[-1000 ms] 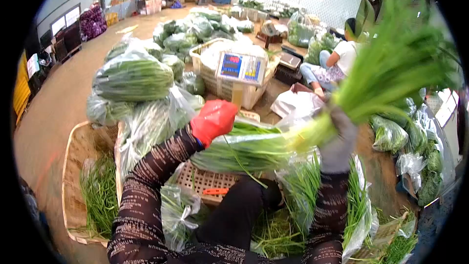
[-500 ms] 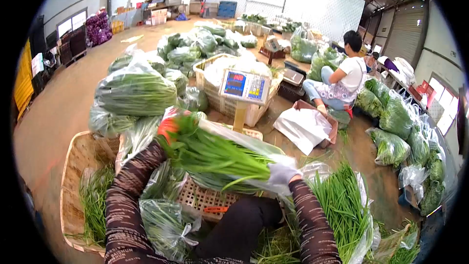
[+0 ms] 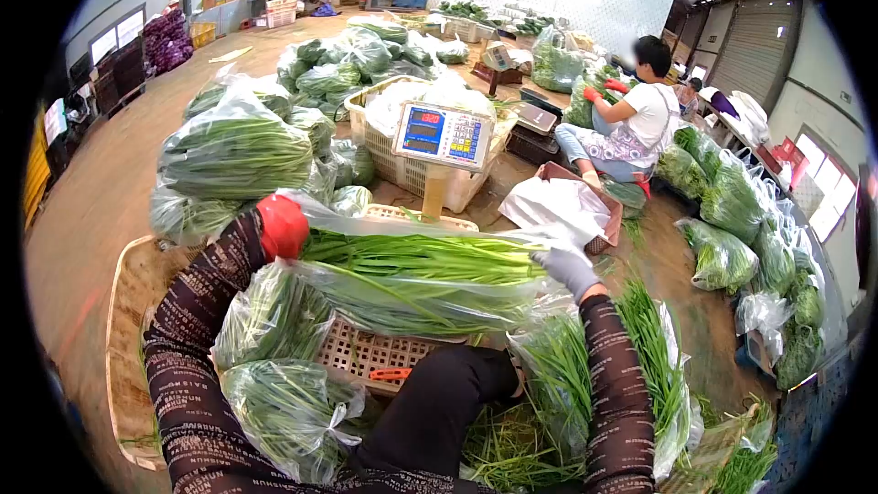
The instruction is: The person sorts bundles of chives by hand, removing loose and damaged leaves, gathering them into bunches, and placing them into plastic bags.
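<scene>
A bunch of green garlic chives [image 3: 430,258] lies lengthwise in an open clear plastic bag [image 3: 412,297], above a crate in front of me. At the bag's left end my left hand [image 3: 283,227], in a red glove, is closed on the plastic beside the leaf ends. My right hand [image 3: 569,271], in a grey glove, pinches the bag's edge at the right, by the pale stem ends. Just beyond the bag stands a scale display [image 3: 443,136] with red digits. An orange-handled tool [image 3: 390,373] rests on the perforated crate [image 3: 352,352] below.
Filled bags of greens [image 3: 236,151] are piled at the left. More loose chives [image 3: 654,357] stand by my right arm, and a tied bag [image 3: 288,412] sits by my leg. A co-worker [image 3: 640,119] sits beyond a pink crate [image 3: 604,236], near a row of bags [image 3: 736,206].
The chives have been lowered and now lie straight in the bag. My left hand has moved left and down, my right hand right and up. The scale's digits have changed.
</scene>
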Demonstrator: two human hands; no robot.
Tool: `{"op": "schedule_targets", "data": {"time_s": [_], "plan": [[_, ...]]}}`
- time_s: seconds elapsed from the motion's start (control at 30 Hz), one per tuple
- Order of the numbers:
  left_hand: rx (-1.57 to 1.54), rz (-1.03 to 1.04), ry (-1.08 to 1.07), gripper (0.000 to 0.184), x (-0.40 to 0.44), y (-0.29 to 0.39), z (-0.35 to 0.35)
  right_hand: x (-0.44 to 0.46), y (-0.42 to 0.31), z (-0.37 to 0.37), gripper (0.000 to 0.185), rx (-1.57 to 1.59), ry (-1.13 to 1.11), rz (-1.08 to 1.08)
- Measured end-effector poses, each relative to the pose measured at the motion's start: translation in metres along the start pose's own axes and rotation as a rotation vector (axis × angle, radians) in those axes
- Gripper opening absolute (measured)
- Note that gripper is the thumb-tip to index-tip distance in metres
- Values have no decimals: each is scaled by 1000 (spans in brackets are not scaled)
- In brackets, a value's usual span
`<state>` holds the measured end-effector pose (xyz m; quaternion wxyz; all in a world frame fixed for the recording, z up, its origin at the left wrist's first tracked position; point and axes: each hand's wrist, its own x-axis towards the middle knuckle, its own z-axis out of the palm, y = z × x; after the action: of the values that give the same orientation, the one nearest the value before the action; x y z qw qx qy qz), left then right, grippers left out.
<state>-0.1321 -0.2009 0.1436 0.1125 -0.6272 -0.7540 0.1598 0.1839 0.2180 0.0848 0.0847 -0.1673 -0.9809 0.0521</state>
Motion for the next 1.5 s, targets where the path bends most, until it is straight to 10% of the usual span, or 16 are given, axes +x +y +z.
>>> {"op": "schedule_targets", "data": {"time_s": [0.1, 0.2, 0.27, 0.33, 0.4, 0.43, 0.53, 0.63, 0.7, 0.83, 0.9, 0.97, 1.17, 1.3, 1.5], "plan": [[-212, -222, -87, 33, 13, 4, -94, 9, -1, -52, 31, -209, 111, -123], [-234, -184, 273, 55, 18, 4, -101, 30, -8, -87, 32, 328, 411, 39], [-203, -134, 353, 66, 21, 13, -88, 39, 41, -67, 31, 1577, -306, -53], [-134, -152, 276, 72, 23, 16, -61, -9, -58, -100, 32, 1655, 31, 540], [-172, -178, 305, 71, 16, 8, -36, -22, -60, -96, 38, 2012, -382, 222], [-160, -98, 530, 72, 7, 1, -19, -39, -72, -113, 36, 2004, -322, 83], [-356, -116, 337, 60, 14, -35, 4, -102, -39, -154, 33, 1394, 0, -37], [-1005, -484, 198, 30, 36, -68, 6, -207, -37, -202, 33, 1096, 298, 155], [-991, -470, 558, 25, 38, -65, -10, -284, -2, -180, 32, 746, 416, 230], [-1307, -305, 305, 28, 21, 107, -147, -438, 25, -92, 31, 744, 675, 994], [-1584, 222, 109, 36, 25, 182, -157, -502, 19, -25, 26, 604, 663, 1201], [-1354, 551, -269, 43, 44, 240, -172, -555, 12, 50, 28, 460, 533, 1285], [-2034, 605, -1300, 41, 65, 475, -53, -551, -32, 110, 36, 32, 529, 1346], [-2126, 437, -977, 60, 58, 633, 25, -545, -23, 128, 49, -48, 300, 1542], [-2099, 341, -999, 64, 80, 687, 21, -530, -52, 127, 57, -141, 227, 1506]]}}
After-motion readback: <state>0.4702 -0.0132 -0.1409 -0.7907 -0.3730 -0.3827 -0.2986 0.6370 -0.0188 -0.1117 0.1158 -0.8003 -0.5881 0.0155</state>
